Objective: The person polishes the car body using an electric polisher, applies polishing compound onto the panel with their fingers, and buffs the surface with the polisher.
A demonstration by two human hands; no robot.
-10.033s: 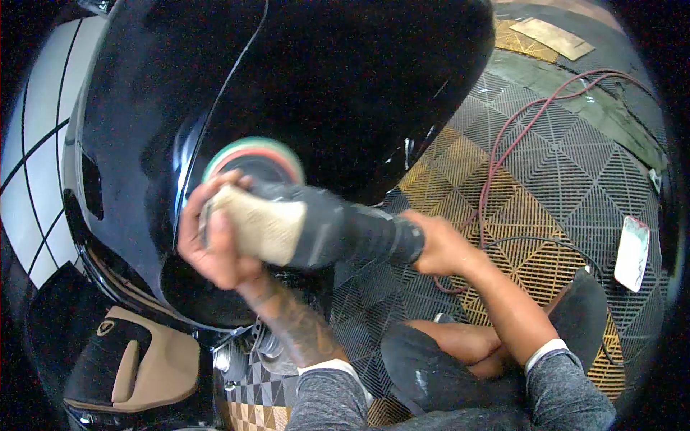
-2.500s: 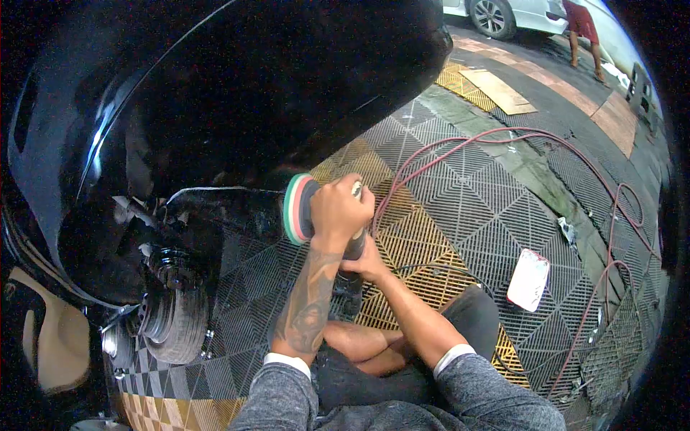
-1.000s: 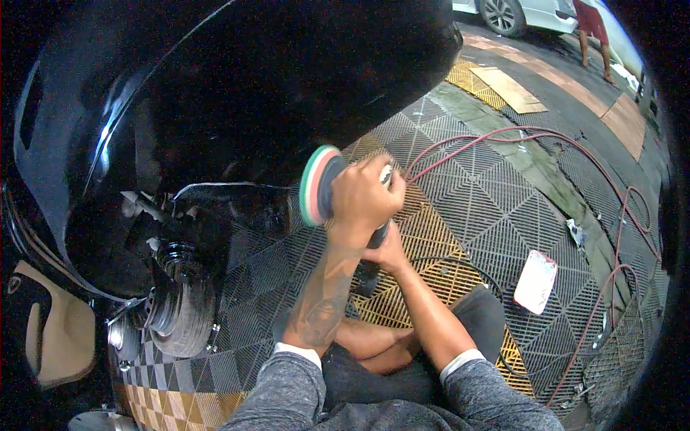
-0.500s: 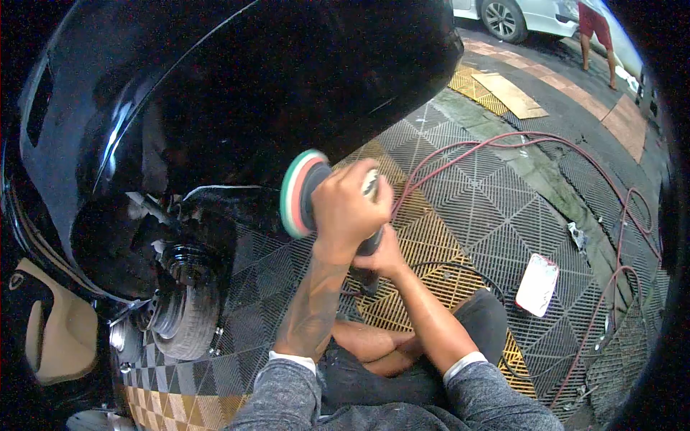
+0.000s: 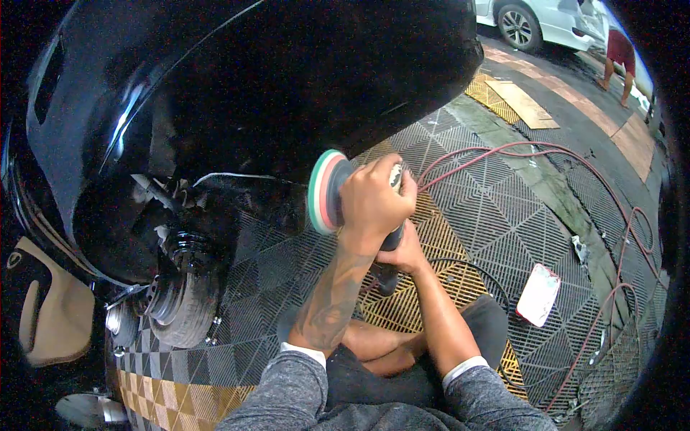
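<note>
My left hand (image 5: pixel 375 197) is wrapped over the head of a polisher (image 5: pixel 334 192), fingers curled. Its round foam pad, with green, white and pink layers, faces left toward the glossy black car body (image 5: pixel 302 79). Whether the pad touches the panel I cannot tell. Lower down, my right hand (image 5: pixel 407 251) closes around the polisher's dark handle, partly hidden behind my left wrist. The handle's end points down toward my crossed legs.
A worn wheel (image 5: pixel 188 309) sits under the car's open wheel arch. Red hose (image 5: pixel 532 149) and a black cable (image 5: pixel 496 280) run over the grated floor tiles (image 5: pixel 496 194). A white, red-edged rectangular item (image 5: pixel 538 294) lies at right. Beyond, a person (image 5: pixel 619 61) stands near a white car (image 5: pixel 557 25).
Both hands and the polisher have shifted to the right and appear slightly farther from the car's lower edge. The whole view has also shifted a little. The grip is unchanged.
</note>
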